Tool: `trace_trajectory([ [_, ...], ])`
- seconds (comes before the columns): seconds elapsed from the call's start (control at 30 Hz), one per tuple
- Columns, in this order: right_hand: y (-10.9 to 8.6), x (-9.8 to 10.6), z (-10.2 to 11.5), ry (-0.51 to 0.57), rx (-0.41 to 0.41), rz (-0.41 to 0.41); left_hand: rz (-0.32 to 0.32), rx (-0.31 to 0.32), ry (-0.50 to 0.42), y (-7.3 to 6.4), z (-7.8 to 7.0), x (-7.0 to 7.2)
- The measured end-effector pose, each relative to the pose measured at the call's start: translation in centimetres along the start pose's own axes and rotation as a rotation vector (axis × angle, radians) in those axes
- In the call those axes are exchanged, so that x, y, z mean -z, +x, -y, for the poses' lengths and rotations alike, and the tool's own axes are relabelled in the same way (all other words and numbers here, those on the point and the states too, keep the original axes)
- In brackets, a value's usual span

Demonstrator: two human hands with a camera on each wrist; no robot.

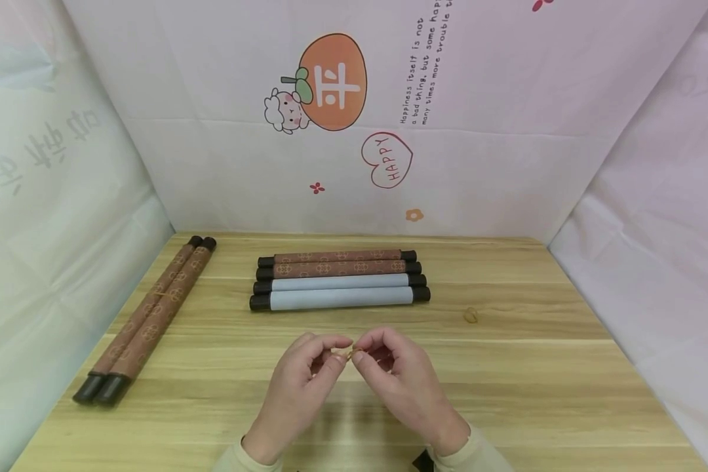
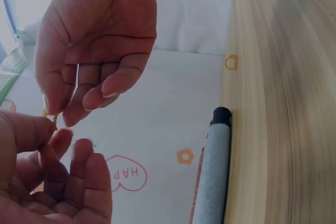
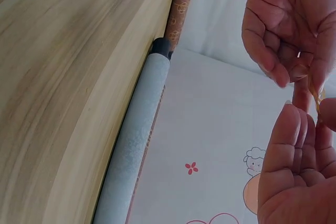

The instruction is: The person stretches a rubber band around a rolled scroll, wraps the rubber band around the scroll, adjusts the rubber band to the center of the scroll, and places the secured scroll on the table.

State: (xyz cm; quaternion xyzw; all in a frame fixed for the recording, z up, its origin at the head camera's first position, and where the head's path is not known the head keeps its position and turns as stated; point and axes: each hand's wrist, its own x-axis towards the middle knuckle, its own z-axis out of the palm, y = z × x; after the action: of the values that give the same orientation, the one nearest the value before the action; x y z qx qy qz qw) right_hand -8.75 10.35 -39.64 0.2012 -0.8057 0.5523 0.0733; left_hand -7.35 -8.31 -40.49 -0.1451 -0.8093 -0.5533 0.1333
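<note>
Close together over the front of the table, the left hand (image 1: pixel 297 387) and the right hand (image 1: pixel 407 383) pinch one small yellowish rubber band (image 1: pixel 350 354) between thumbs and fingertips. In the left wrist view the band (image 2: pixel 54 121) spans the short gap between the two hands. The right wrist view shows the same band (image 3: pixel 314 90) pulled thin, partly hidden by fingers. Just beyond the hands lie two light blue rolled scrolls (image 1: pixel 342 298) with black end knobs. Two brown patterned scrolls (image 1: pixel 339 267) lie side by side behind them.
Two longer brown patterned scrolls (image 1: pixel 153 314) lie slanted together at the left, with a thin yellow band (image 1: pixel 162 293) around their middle. Another loose rubber band (image 1: pixel 471 315) rests on the wooden table (image 1: pixel 537 393) at the right. A printed white cloth (image 1: pixel 212 164) rises behind the table.
</note>
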Motion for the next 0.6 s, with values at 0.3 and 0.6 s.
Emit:
trace_trajectory([
  [0.3,-0.01,0.01,-0.13,0.053,0.026,-0.008,0.006,0.037,0.005,0.0,-0.03,0.0],
  [0.6,-0.11,0.03,0.14,0.141,-0.09,0.112,0.031,0.175,-0.273,0.05,-0.56,0.25],
])
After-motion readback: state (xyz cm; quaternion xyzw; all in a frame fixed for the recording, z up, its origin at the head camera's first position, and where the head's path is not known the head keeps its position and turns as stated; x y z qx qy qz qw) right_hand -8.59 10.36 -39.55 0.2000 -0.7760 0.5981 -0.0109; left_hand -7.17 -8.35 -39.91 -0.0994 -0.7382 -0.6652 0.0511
